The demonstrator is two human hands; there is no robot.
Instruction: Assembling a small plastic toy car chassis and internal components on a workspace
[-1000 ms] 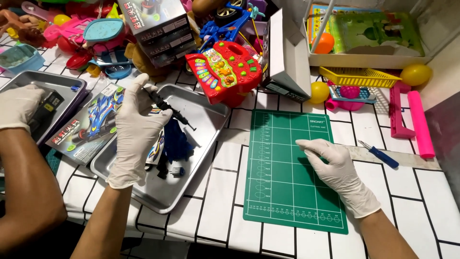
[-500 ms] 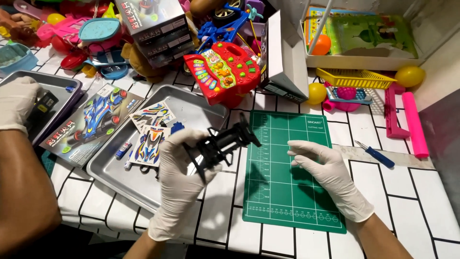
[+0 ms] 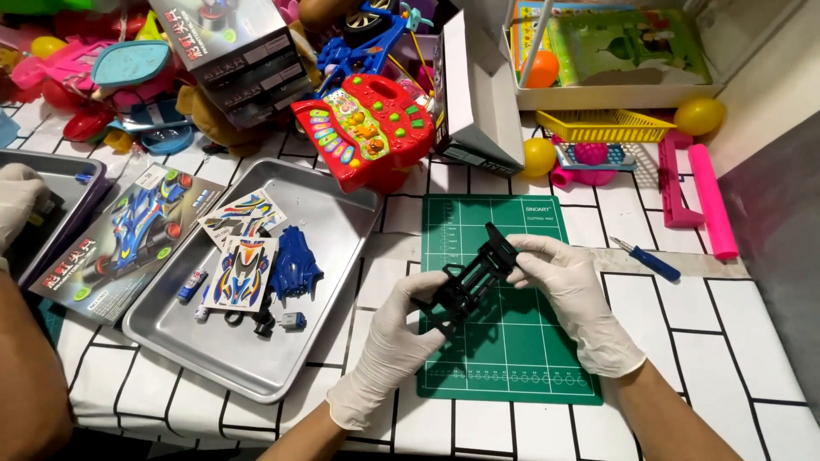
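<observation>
Two hands (image 3: pixel 478 316) around black chassis (image 3: pixel 472 279)

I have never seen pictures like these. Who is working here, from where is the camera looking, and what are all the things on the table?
No machine works here: a person wearing white gloves uses two bare-style hands. The one camera sits on the person's head and looks down at the tiled table. The left hand and the right hand hold between them a black plastic frame, which looks like a toy car chassis, above a green cutting mat. To the left stands a metal tray with a blue car body, sticker sheets and small parts. Beside it lies a flat box picturing a blue racing car. A blue screwdriver lies to the right of the mat. Many colourful toys fill the back. At the far left edge, another gloved hand reaches into a second tray; it belongs to someone else.
</observation>
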